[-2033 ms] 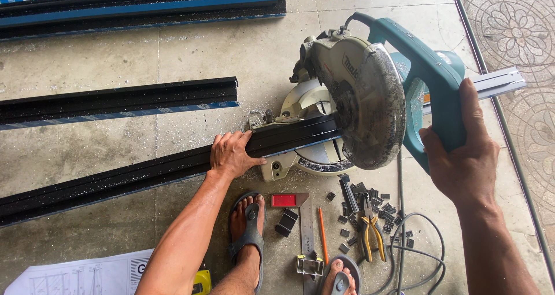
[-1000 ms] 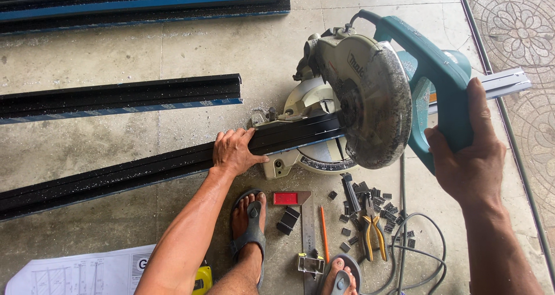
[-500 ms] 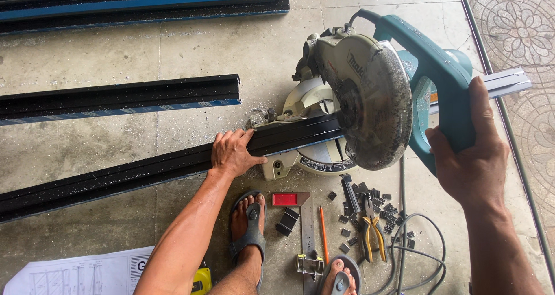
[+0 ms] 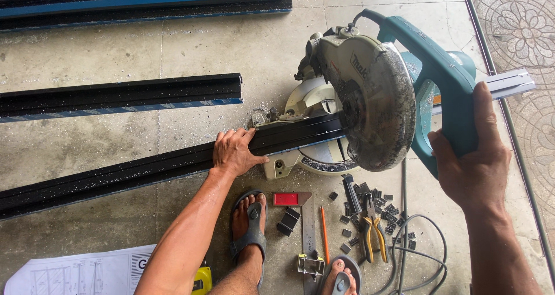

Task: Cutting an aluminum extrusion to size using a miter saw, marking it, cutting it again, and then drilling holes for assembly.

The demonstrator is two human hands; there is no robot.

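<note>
Two hands of mine show in the head view. My left hand point(image 4: 234, 153) lies flat on a long black metal bar with a groove along it point(image 4: 133, 170). My fingers are spread out and pressed on top of the bar, and my thumb hooks over its near edge. The bar lies on the grey concrete floor point(image 4: 231, 46) and runs up to the right, under the round dusty silver blade cover point(image 4: 376, 101) of the big teal cutting saw point(image 4: 430, 69). The blade cover hides the end of the bar, so I cannot see the cut. I cannot see the blade itself either.

My right hand point(image 4: 471, 162) is wrapped tight around the teal handle of the saw. My palm covers the grip, so I cannot see any switch under it.

A light grey metal strip point(image 4: 509, 84) sticks out behind the saw. Most of it is hidden.

Another short black metal bar with a blue edge point(image 4: 121, 95) lies apart, farther up the floor. More long black and blue bars point(image 4: 144, 0) lie at the top and are cut off by the edge.

Near my left foot in a dark sandal point(image 4: 250, 225) lie small black cut-off bits point(image 4: 370, 202), yellow-handled pliers point(image 4: 370, 231), an orange pencil point(image 4: 324, 234), a metal square ruler point(image 4: 308, 231) and a grey cord point(image 4: 416, 254). A white paper with drawings point(image 4: 81, 272) is cut off at the bottom.
</note>
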